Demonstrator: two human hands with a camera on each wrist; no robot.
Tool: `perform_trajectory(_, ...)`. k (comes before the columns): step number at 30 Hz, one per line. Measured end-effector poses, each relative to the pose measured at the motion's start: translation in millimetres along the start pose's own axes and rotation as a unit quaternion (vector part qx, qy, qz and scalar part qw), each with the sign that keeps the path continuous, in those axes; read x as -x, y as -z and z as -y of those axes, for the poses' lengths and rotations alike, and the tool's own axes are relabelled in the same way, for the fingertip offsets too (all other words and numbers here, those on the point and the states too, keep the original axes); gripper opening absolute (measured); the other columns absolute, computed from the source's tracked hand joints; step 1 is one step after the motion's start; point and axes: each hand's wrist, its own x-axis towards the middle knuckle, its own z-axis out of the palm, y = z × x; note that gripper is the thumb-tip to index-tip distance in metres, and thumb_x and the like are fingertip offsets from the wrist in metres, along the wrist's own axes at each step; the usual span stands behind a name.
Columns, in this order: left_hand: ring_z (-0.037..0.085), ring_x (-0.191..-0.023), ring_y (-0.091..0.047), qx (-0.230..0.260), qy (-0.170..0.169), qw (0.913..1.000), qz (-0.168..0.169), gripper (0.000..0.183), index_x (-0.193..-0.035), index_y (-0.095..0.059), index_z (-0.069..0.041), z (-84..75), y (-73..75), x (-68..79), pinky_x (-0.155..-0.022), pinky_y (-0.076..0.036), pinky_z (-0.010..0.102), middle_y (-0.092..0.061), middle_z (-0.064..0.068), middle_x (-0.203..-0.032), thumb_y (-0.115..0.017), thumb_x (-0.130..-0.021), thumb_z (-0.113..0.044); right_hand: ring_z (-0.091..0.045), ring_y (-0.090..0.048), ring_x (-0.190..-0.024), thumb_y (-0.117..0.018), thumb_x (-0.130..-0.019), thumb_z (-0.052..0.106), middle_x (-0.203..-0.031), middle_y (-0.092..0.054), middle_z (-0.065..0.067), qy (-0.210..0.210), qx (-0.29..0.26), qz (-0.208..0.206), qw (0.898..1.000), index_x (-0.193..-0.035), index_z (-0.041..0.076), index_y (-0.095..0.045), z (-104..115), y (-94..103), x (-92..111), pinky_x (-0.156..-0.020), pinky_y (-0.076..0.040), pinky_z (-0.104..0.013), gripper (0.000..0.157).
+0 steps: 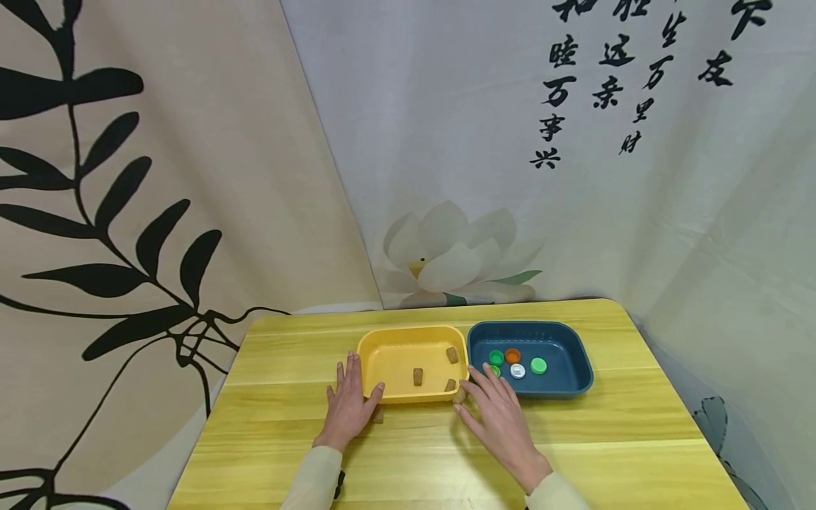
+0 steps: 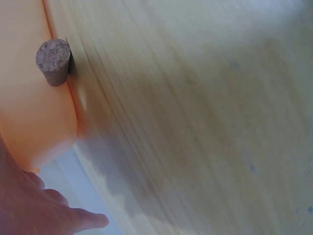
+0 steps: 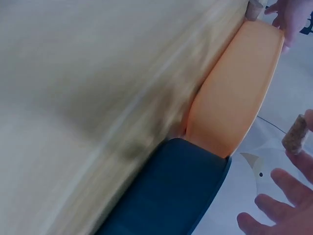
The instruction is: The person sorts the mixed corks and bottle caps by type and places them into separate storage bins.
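Observation:
My right hand [image 1: 500,418] pinches a brown cork [image 1: 460,396] between thumb and index finger, close over the front right corner of the yellow tray [image 1: 389,358]. The right wrist view shows this cork [image 3: 295,135] too, the other fingers spread. At the tray's left end lies my left hand [image 1: 347,407], fingers extended over the rim and thumb at the front edge. Near that thumb another cork [image 1: 378,414] stands on the table against the tray's front wall, seen larger as a cork [image 2: 55,61] in the left wrist view. Three corks [image 1: 417,376] sit inside the yellow tray.
A dark blue tray [image 1: 564,358] stands directly right of the yellow one and holds several bottle caps: green ones [image 1: 538,365], an orange one [image 1: 513,355] and a white one [image 1: 518,370]. Both trays are on a wooden table [image 1: 637,439], with printed curtains [image 1: 459,142] behind it.

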Motion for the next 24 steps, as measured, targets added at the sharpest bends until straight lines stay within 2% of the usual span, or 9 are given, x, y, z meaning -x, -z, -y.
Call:
perform_trajectory(5,0.035,-0.146,0.001,-0.005,0.0,1.0,0.003,0.093,-0.156,-0.003,-0.006,0.5,0.9,-0.1,-0.105,-0.012,0.072,0.003,0.006,-0.162,-0.033,-0.094,-0.069,-0.033,-0.035,-0.138,-0.068,-0.089,0.043,-0.143,-0.05,-0.007,-0.006,-0.003,0.009,1.0,-0.121,0.018,-0.066,5,-7.6,-14,-0.105,-0.031,-0.06,0.041)
perform_trajectory(12,0.034,-0.146,0.001,-0.005,0.0,1.0,0.003,0.093,-0.156,-0.002,-0.007,1.2,1.7,0.0,-0.105,-0.011,0.072,0.004,0.006,-0.162,-0.033,-0.094,-0.069,-0.033,-0.03,-0.14,-0.066,-0.09,0.045,-0.149,-0.042,0.0,-0.019,-0.009,0.024,0.999,-0.121,0.018,-0.066,10,-19.8,-32,-0.107,-0.028,-0.06,0.041)
perform_trajectory(19,0.034,-0.146,0.001,-0.001,-0.004,1.0,-0.001,0.093,-0.156,-0.003,-0.007,2.1,0.9,-0.2,-0.104,-0.011,0.072,0.003,0.005,-0.162,-0.033,-0.093,-0.069,-0.035,-0.034,-0.138,-0.062,-0.092,0.047,-0.144,-0.049,-0.008,-0.022,0.014,0.035,0.999,-0.121,0.016,-0.067,12,-32.1,-45,-0.107,-0.029,-0.058,0.044)
perform_trajectory(24,0.034,-0.146,0.0,0.001,-0.003,1.0,-0.004,0.093,-0.156,-0.004,-0.007,1.9,1.2,0.0,-0.104,-0.013,0.072,0.002,0.005,-0.162,-0.033,-0.093,-0.069,-0.036,-0.037,-0.136,-0.064,-0.091,0.046,-0.142,-0.051,-0.008,-0.016,0.025,0.032,0.999,-0.117,0.016,-0.068,12,-40.2,-53,-0.106,-0.03,-0.06,0.04)
